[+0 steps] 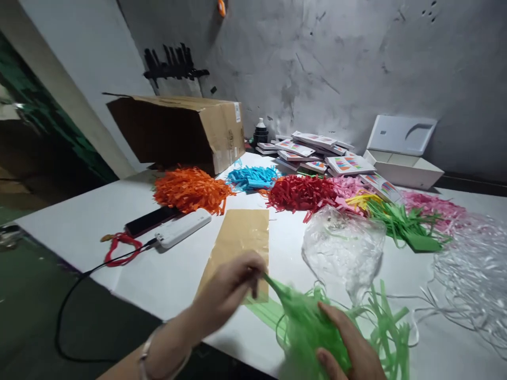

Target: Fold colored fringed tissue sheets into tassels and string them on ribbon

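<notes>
- One white worktop (95, 216) carries everything, running from the near edge back to the grey wall.
- Cardboard box (227, 129): far left, on its side, mouth toward the left.
- Heap of clear strips (471, 269): right side; some strands trail left toward the green stuff. Worth keeping those out of the work, they'd snag.
- Brown sheet (241, 237): flat, middle of the worktop, its near end by the left hand.
- Clear bag (343, 248): crumpled, just beyond the green plastic. I'd keep clear of it too.
- Green plastic (304, 322): near side, right of centre, bunched between both hands, one corner drawn to a taut point at the left. To handle it well: steady, even tension, body backed by the right hand, no jerks. Thin stuff, probably tears or tangles if yanked.
- Left hand (233, 277): reaches in from the near left, wrist bent, knuckles up. Grip closed to a pinch on the green point; blur hides exact finger contact. Pinching close to the bunch should give better control.
- Right hand (354, 343): near right, thumb and fingers parted around the bunch. Grip part-open with green plastic between; can't tell how hard it squeezes.
- Bangle (146, 351): on the left wrist.
</notes>
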The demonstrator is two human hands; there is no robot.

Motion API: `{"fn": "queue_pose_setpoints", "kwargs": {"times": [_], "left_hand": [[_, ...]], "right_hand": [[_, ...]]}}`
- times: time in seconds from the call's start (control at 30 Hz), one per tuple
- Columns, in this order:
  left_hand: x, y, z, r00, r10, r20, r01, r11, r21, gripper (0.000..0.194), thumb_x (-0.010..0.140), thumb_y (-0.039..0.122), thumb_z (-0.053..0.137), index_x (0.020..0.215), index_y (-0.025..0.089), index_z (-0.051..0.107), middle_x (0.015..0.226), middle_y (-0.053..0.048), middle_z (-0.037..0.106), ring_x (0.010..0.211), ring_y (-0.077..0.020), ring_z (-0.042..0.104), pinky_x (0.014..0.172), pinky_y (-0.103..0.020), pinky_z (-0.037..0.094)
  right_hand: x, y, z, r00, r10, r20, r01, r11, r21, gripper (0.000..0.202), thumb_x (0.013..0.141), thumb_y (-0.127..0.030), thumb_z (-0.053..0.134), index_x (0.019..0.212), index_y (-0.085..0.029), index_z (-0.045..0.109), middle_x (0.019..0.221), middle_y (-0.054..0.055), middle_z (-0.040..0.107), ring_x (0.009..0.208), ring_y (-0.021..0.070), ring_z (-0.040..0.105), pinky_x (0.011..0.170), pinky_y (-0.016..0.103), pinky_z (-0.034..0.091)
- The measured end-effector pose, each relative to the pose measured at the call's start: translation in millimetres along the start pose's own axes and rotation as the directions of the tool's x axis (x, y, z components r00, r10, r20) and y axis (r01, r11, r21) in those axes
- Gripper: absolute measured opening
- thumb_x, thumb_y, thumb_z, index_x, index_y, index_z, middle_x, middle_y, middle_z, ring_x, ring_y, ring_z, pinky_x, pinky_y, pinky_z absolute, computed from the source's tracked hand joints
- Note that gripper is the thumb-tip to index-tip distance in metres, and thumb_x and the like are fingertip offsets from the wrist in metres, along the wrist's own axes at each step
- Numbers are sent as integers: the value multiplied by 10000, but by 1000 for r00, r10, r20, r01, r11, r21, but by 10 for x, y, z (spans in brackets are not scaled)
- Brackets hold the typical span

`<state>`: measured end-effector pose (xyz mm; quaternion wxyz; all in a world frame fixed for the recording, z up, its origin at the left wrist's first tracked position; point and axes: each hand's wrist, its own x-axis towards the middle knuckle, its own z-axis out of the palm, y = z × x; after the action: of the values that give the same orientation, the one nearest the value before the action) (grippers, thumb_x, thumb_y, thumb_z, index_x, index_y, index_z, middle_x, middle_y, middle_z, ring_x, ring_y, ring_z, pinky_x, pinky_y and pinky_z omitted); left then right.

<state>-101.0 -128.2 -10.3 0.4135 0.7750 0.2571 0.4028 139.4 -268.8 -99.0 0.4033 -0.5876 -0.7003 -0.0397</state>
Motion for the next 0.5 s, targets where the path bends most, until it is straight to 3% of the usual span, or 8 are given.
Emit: {"fn": "queue_pose_setpoints", "kwargs": {"times": [0.1, 0.17, 0.23, 0.27, 0.33, 0.4, 0.47, 0.5], "left_hand": [[133, -12, -538, 966, 44, -256, 38, 952, 304, 180, 902, 120, 485, 971, 182, 640, 699, 25, 605, 610, -134, 609, 649, -271, 537], [242, -34, -846, 876, 118, -467, 170, 832, 529, 159, 910, 138, 518, 966, 163, 664, 720, 39, 605, 694, -147, 621, 746, -301, 538], [335, -82, -990, 817, 254, -518, 265, 633, 727, 184, 940, 193, 524, 1018, 156, 686, 898, 11, 648, 932, -215, 650, 934, -406, 512], [360, -113, -971, 820, 308, -482, 265, 542, 798, 205, 954, 221, 526, 1066, 154, 684, 1035, -16, 652, 1072, -266, 623, 1020, -473, 461], [345, -173, -727, 878, 361, -314, 127, 457, 880, 236, 962, 245, 553, 1158, 161, 655, 1269, -71, 593, 1248, -338, 528, 1101, -545, 367], [231, -214, -258, 919, 390, -51, -180, 533, 827, 237, 946, 207, 590, 1180, 195, 627, 1266, -86, 597, 1193, -304, 559, 1048, -478, 427], [56, -225, 292, 873, 371, 315, -487, 672, 558, 214, 961, 172, 543, 1150, 231, 622, 1139, -77, 667, 1068, -235, 613, 975, -398, 480], [-32, -220, 543, 784, 320, 531, -573, 703, 422, 209, 958, 214, 562, 1157, 239, 621, 1117, -73, 683, 1057, -241, 618, 990, -415, 470]], "right_hand": [[-258, 130, -58, 996, 12, 83, -3, 994, -107, 427, 1005, -464, 487, 1363, -253, 582, 1223, 88, 716, 1055, 237, 727, 834, 266, 618], [-410, 195, -102, 991, -31, 133, 55, 982, -181, 408, 999, -432, 513, 1339, -224, 604, 1268, 99, 697, 1116, 242, 704, 908, 287, 601], [-495, 228, -155, 976, -114, 185, 156, 960, -231, 404, 966, -373, 581, 1312, -169, 620, 1296, 121, 680, 1182, 263, 668, 980, 333, 573], [-507, 230, -181, 966, -147, 213, 199, 948, -250, 406, 943, -341, 614, 1298, -145, 627, 1310, 132, 671, 1209, 275, 650, 1002, 357, 561], [-479, 207, -220, 951, -178, 252, 245, 931, -271, 424, 906, -315, 655, 1276, -108, 634, 1333, 153, 653, 1238, 292, 628, 1010, 387, 558], [-410, 160, -240, 946, -191, 260, 260, 930, -261, 457, 897, -364, 669, 1262, -91, 638, 1330, 168, 652, 1245, 300, 622, 993, 400, 571], [-349, 113, -247, 940, -227, 255, 288, 929, -234, 505, 910, -443, 648, 1262, -81, 635, 1301, 169, 670, 1226, 300, 636, 964, 404, 589], [-334, 97, -250, 939, -232, 253, 292, 927, -234, 511, 924, -459, 625, 1268, -80, 630, 1290, 164, 679, 1213, 297, 644, 953, 406, 595]]}}
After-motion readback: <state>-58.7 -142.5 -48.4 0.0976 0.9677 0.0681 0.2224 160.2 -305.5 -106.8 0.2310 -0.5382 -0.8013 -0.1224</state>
